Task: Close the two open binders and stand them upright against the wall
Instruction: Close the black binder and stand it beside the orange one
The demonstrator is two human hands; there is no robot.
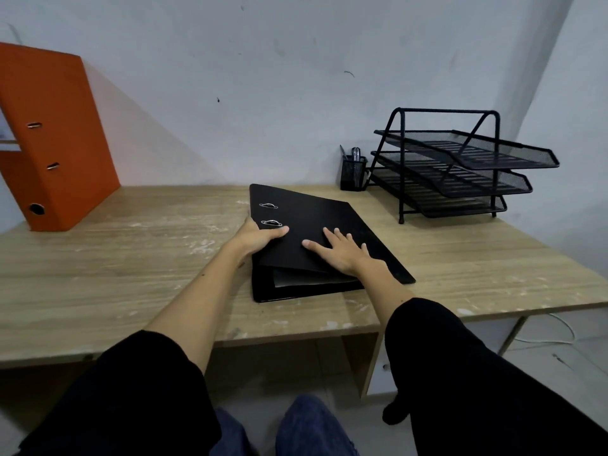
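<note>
A black binder [316, 222] lies flat on the wooden desk [131, 268], its front cover down but still slightly raised over the pages at the near edge. My left hand [258, 236] grips the binder's spine edge, thumb on top of the cover. Flat on the cover rests my right hand [340, 251], fingers spread. An orange binder [56, 143] stands closed and upright at the far left, leaning against the wall.
A black mesh pen cup [353, 172] stands at the back by the wall. To its right is a three-tier black mesh letter tray [460, 166]. A white cable [556, 327] hangs below the desk's right end.
</note>
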